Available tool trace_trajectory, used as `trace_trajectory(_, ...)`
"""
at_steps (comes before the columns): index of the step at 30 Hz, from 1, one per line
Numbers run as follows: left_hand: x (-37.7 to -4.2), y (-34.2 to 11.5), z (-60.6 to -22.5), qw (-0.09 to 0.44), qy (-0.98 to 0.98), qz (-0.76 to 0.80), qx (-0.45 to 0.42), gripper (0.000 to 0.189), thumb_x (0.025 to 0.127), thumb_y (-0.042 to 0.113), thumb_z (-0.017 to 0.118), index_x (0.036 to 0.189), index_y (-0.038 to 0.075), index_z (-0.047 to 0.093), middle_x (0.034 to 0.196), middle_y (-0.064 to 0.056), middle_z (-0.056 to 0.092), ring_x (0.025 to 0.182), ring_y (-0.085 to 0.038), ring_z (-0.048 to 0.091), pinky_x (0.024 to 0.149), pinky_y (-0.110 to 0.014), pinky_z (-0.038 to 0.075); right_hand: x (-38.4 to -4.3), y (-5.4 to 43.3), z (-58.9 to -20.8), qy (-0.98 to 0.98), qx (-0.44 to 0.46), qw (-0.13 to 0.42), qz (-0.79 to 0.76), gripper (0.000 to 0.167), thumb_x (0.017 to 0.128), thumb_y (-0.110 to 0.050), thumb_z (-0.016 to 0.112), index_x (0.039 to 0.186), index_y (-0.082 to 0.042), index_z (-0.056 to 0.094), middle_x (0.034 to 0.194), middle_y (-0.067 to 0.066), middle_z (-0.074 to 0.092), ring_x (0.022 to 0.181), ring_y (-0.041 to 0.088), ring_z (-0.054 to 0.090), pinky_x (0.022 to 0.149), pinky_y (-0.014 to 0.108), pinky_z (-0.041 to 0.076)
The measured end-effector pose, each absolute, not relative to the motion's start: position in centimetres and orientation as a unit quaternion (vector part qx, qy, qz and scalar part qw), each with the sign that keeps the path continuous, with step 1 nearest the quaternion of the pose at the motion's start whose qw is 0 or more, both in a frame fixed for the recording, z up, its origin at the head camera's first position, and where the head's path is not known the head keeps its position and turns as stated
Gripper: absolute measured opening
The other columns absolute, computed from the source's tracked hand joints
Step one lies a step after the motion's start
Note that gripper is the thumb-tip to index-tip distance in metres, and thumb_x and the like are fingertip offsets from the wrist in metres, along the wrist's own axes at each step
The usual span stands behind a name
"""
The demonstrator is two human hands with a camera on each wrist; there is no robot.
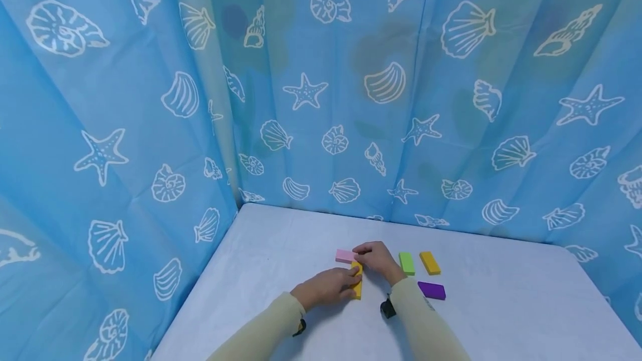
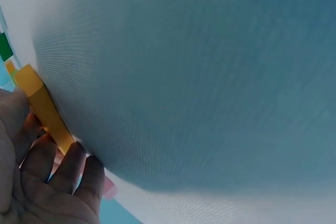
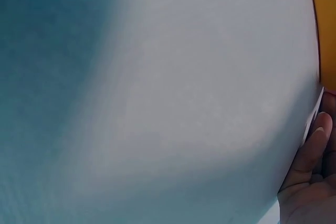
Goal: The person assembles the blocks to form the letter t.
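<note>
My left hand point(image 1: 328, 286) grips a yellow block point(image 1: 358, 289) lying lengthwise away from me on the white table. In the left wrist view, the thumb is near one end of this yellow block point(image 2: 46, 109) and the fingers lie along its side. A pink block point(image 1: 343, 256) lies crosswise at the far end of the yellow one. My right hand point(image 1: 378, 259) pinches the pink block's right end, which its fingers hide. The right wrist view catches curled fingers point(image 3: 315, 145) close by the corner of the yellow block point(image 3: 326, 30).
To the right of my right hand lie a green block point(image 1: 407, 264), a second yellow block point(image 1: 429, 263) and a purple block point(image 1: 432, 291). Behind and to the left of the white table point(image 1: 516, 305) hangs a blue curtain point(image 1: 321, 149) with white shell prints.
</note>
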State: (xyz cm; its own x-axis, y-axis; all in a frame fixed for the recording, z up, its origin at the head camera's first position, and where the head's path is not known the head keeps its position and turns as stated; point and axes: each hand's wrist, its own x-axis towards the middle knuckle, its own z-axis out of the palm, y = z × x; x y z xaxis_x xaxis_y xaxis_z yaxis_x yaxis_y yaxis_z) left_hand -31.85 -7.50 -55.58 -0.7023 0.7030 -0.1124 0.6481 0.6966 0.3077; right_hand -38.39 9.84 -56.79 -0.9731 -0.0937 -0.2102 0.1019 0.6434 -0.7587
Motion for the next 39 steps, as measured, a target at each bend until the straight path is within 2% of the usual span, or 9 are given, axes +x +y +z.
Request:
trace_trajectory(10, -32.13, -7.36, -55.79, 0.112, 0.918, 0.111, 0.364, 0.051, 0.099, 0.036, 0.058, 0.146, 0.018, 0.049, 0.156, 0.002, 0.041, 0.14, -0.013, 0.046, 0.114, -0.028, 0.039, -38.72, 10.16, -56.78, 0.896, -0.002, 0.12, -0.427, 0.02, 0.094, -0.014, 0.066, 0.111, -0.012, 0.075, 0.111, 0.007, 0.07, 0.101, 0.024, 0.058, 0.097, 0.044, 0.052)
trace_trajectory(29, -31.88, -7.32, -55.64, 0.115, 0.919, 0.122, 0.357, 0.05, 0.099, 0.036, 0.058, 0.145, 0.018, 0.051, 0.155, 0.002, 0.043, 0.139, -0.013, 0.046, 0.113, -0.028, 0.04, -38.21, 9.76, -56.48, 0.896, 0.014, 0.112, -0.43, 0.016, 0.093, -0.014, 0.068, 0.107, -0.01, 0.074, 0.107, 0.008, 0.069, 0.101, 0.027, 0.057, 0.1, 0.046, 0.05)
trace_trajectory(39, -31.98, -7.19, -55.8, 0.113, 0.923, 0.111, 0.352, 0.052, 0.099, 0.038, 0.058, 0.146, 0.02, 0.049, 0.156, 0.005, 0.042, 0.14, -0.012, 0.046, 0.113, -0.028, 0.04, -38.28, 10.16, -56.58, 0.887, 0.011, 0.12, -0.446, 0.018, 0.094, -0.017, 0.066, 0.109, -0.012, 0.074, 0.113, 0.008, 0.069, 0.107, 0.027, 0.057, 0.103, 0.05, 0.048)
